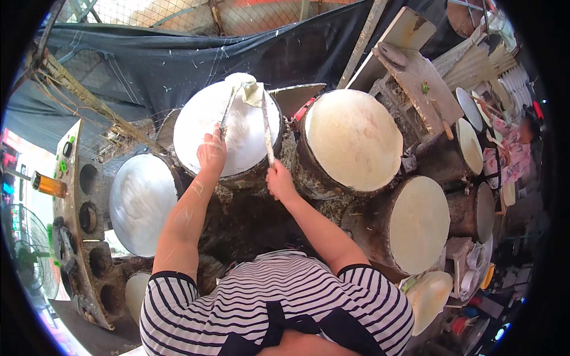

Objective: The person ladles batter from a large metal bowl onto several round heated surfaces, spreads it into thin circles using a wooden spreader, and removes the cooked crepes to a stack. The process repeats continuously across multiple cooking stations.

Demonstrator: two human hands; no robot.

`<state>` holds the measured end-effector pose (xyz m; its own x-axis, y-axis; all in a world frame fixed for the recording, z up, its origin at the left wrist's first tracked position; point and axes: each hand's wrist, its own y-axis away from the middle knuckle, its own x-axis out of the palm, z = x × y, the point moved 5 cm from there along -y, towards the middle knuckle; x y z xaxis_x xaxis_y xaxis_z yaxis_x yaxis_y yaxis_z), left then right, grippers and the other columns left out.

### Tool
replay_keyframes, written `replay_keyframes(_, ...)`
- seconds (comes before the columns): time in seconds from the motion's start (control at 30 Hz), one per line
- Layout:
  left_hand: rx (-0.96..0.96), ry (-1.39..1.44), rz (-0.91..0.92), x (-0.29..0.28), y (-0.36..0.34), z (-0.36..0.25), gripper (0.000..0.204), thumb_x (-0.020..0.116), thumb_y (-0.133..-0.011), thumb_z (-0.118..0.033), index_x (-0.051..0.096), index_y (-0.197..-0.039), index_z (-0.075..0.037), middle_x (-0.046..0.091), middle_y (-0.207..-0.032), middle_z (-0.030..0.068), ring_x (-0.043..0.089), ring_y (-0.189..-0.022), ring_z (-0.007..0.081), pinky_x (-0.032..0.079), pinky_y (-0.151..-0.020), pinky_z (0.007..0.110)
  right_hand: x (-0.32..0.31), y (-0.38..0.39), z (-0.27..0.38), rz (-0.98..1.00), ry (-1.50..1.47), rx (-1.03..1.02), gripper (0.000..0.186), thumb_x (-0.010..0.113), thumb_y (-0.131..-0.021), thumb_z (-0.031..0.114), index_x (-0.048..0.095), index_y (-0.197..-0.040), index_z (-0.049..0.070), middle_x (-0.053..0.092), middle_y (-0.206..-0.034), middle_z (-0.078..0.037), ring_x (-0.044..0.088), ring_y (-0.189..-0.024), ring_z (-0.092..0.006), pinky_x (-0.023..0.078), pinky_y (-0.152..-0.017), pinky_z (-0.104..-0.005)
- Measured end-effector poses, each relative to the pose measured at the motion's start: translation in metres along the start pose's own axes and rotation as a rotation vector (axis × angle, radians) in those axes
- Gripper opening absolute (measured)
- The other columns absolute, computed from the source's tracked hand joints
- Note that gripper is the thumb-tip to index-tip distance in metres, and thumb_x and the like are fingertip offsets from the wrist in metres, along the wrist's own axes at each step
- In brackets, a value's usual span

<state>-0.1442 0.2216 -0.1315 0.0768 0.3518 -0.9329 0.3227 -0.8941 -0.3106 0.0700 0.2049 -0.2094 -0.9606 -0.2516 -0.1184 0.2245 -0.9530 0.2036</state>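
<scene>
Both my arms reach forward over a large round griddle (199,139) with a white, streaky surface. My left hand (212,153) is closed on a thin, narrow stick (228,107) pointing away over the griddle. My right hand (280,180), at the griddle's near right edge, grips a longer pale flat stick (266,127). At the far ends of the two sticks hangs a limp, pale, folded piece (252,93), near the griddle's far rim. Whether it is cloth or a thin sheet of dough I cannot tell.
A second round griddle (353,139) with a cream-coloured top stands close on the right, another (419,225) nearer me. A shiny round metal top (142,204) lies left. Dark sheeting (136,62) hangs behind. Boards (421,89) lean at far right; a fan (32,252) stands left.
</scene>
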Motion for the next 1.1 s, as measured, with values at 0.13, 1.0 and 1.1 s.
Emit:
replay_keyframes(0.13, -0.120, 0.066, 0.020, 0.006, 0.004, 0.019, 0.051, 0.059, -0.080, -0.019, 0.045, -0.129, -0.016, 0.054, -0.088, 0.0127, 0.059, -0.073, 0.0305, 0.048, -0.063, 0.042, -0.001, -0.031, -0.005, -0.072, 0.264, -0.182, 0.019, 0.043, -0.088, 0.012, 0.052, -0.102, 0.003, 0.053, -0.061, -0.006, 0.049, -0.045, -0.0159, 0.039, -0.040, -0.0323)
replay_keyframes(1.0, -0.654, 1.256, -0.015, -0.039, 0.041, 0.015, 0.017, 0.057, -0.086, -0.017, 0.056, -0.091, -0.001, 0.046, -0.055, -0.0007, 0.043, -0.042, 0.0080, 0.033, -0.040, 0.023, 0.047, -0.092, 0.039, 0.025, 0.543, -0.251, 0.030, 0.042, -0.084, 0.013, 0.053, -0.110, 0.001, 0.059, -0.094, -0.028, 0.055, -0.090, -0.0426, 0.044, -0.077, -0.0474)
replay_keyframes(1.1, -0.706, 1.343, -0.008, -0.046, 0.056, 0.019, 0.016, 0.055, -0.087, -0.018, 0.054, -0.090, -0.002, 0.045, -0.052, 0.0003, 0.043, -0.040, 0.0091, 0.033, -0.038, 0.023, 0.041, -0.086, 0.056, 0.026, 0.567, -0.321, 0.035, 0.043, -0.084, 0.013, 0.050, -0.117, 0.002, 0.059, -0.097, -0.026, 0.056, -0.092, -0.0419, 0.045, -0.079, -0.0468)
